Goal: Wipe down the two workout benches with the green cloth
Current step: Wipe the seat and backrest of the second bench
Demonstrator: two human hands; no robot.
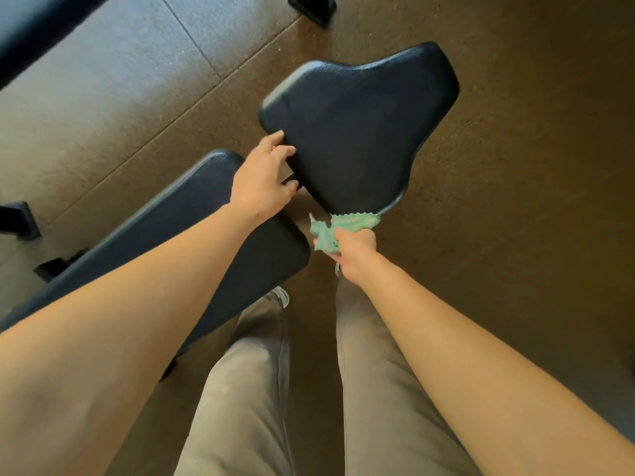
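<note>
Bare forearms reach out over khaki trousers (247,389) towards a black workout bench. Its long back pad (192,228) runs off to 8 o'clock, and the flared seat pad (360,125) sits at 1 o'clock. The left hand (263,176) curls its fingers round the seat pad's 8 o'clock edge. The right hand (354,249) clutches the bunched green cloth (343,225), which touches the pad's narrow 6 o'clock end. Underneath lies a brown speckled rubber floor (515,166) with straight seams. A second dark pad (34,32) crosses the 10 o'clock corner, and a black frame foot (312,8) stands at 12 o'clock.
</note>
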